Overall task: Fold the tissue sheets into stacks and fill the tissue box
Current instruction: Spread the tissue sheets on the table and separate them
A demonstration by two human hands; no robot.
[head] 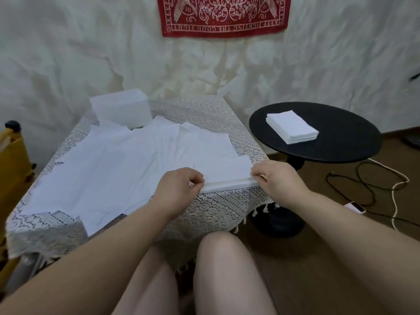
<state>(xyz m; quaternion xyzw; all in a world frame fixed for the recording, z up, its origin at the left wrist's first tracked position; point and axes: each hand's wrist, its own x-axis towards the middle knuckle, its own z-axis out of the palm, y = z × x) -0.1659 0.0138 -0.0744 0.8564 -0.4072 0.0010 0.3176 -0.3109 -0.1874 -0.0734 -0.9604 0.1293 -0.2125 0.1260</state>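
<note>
A thin white folded tissue sheet (223, 176) lies at the near right edge of the lace-covered square table (241, 133), at about 5 o'clock from the table's centre. The left hand (179, 189) pinches its left near corner with curled fingers; the right hand (276, 178) pinches its right end the same way. More loose white tissue sheets (113, 169) lie overlapped across the middle and left of the cloth.

The sheet looks very light, limp and easy to tear or crease, so it is probably best held at the corners or along the folded edge with a light pinch, and smoothed flat rather than pulled.

The translucent white plastic tissue box (120, 109) stands at the far left corner, about 11 o'clock. At 2 o'clock, on a round black side table (341, 144), sits a neat stack of folded white tissues (292, 127).

The openwork lace may snag soft paper. Behind hangs a red patterned cloth banner (223, 15) on a white wall; black and white cables (375, 180) trail over the brown floor at 3 o'clock.
</note>
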